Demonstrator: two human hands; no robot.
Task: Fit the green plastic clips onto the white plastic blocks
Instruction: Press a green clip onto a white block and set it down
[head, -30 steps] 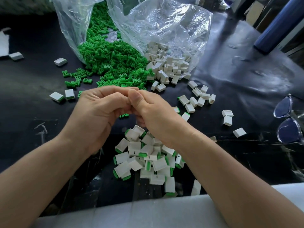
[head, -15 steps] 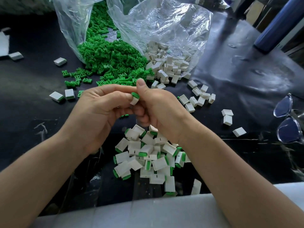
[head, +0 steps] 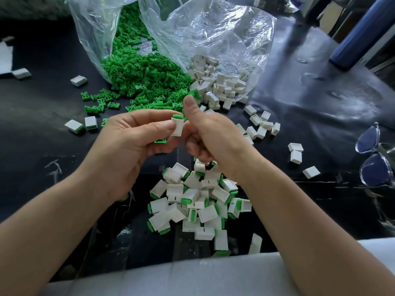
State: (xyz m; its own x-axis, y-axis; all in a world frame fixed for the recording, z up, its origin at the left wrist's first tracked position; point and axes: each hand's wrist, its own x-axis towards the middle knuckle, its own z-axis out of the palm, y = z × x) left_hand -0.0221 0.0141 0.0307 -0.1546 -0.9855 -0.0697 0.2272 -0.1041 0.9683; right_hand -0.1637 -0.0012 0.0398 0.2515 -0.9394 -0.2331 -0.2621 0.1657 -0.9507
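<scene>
My left hand (head: 130, 144) pinches a white block (head: 177, 127) with a green clip seated in its top end. Another green clip (head: 160, 141) shows under the left fingers. My right hand (head: 210, 133) sits just right of the block with its thumb raised and its fingers curled; a white block (head: 199, 166) peeks out below those fingers. A pile of fitted blocks (head: 198, 201) lies below both hands. Loose green clips (head: 145, 82) spill from one clear bag, bare white blocks (head: 220, 86) from another.
Scattered white blocks (head: 261, 127) lie right of my hands, and a few more (head: 81, 124) to the left. Glasses (head: 376, 154) rest at the right edge. A blue cylinder (head: 361, 37) leans at the back right. A pale padded edge (head: 192, 274) runs along the table's front.
My hands were pressed together over the block; they have drawn slightly apart. The right thumb has lifted, and the fitted block now shows in my left fingers.
</scene>
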